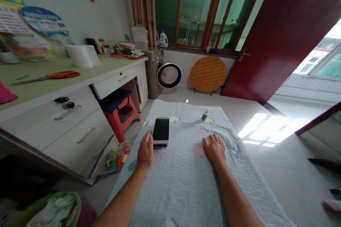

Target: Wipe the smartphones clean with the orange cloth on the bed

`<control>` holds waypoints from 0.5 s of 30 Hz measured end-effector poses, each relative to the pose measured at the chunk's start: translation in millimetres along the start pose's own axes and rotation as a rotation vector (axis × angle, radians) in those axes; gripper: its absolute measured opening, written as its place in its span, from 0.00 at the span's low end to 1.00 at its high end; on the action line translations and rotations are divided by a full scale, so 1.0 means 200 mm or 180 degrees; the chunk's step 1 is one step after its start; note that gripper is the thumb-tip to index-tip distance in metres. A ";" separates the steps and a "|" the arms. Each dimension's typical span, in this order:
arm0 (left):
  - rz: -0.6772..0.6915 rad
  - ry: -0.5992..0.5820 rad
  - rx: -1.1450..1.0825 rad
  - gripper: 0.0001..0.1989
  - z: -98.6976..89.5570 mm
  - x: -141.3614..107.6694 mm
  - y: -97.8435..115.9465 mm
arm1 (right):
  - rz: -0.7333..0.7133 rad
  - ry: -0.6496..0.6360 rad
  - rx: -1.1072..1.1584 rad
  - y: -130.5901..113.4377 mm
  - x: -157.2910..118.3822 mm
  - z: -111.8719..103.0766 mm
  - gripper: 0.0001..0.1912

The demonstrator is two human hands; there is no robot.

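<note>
Here, the left hand [145, 151] seemingly touches the phone [161, 129].

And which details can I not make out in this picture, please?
Head view throughout:
1. Bottle: label too small to read.
2. Dark layer beneath the phone: only its edge shows; the phone covers the rest.
3. Pink patch: partly hidden by the right hand.
4. Bin: cut off by the bottom edge.
</note>
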State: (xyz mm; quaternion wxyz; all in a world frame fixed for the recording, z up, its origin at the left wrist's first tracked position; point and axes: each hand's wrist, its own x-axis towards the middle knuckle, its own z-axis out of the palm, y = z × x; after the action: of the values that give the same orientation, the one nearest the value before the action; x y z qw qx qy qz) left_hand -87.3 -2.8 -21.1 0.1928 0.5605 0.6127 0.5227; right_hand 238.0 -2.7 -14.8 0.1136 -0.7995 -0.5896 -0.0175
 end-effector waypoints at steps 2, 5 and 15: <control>0.0013 -0.0007 -0.0014 0.30 0.00 0.00 0.00 | -0.0005 0.0032 0.0050 0.01 0.00 0.00 0.29; 0.0012 -0.0060 -0.0009 0.30 -0.01 0.00 -0.01 | 0.0013 0.0049 0.0109 0.01 0.00 0.00 0.30; 0.0474 -0.0150 0.0315 0.29 -0.04 0.02 0.07 | 0.0057 0.0220 0.0351 0.01 -0.01 0.01 0.35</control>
State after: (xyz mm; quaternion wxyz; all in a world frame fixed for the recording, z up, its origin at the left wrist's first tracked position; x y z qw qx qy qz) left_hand -87.7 -5.4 -4.6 0.1399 0.6254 0.5898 0.4913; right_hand 239.6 -5.9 -17.5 0.1780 -0.7962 -0.5782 -0.0116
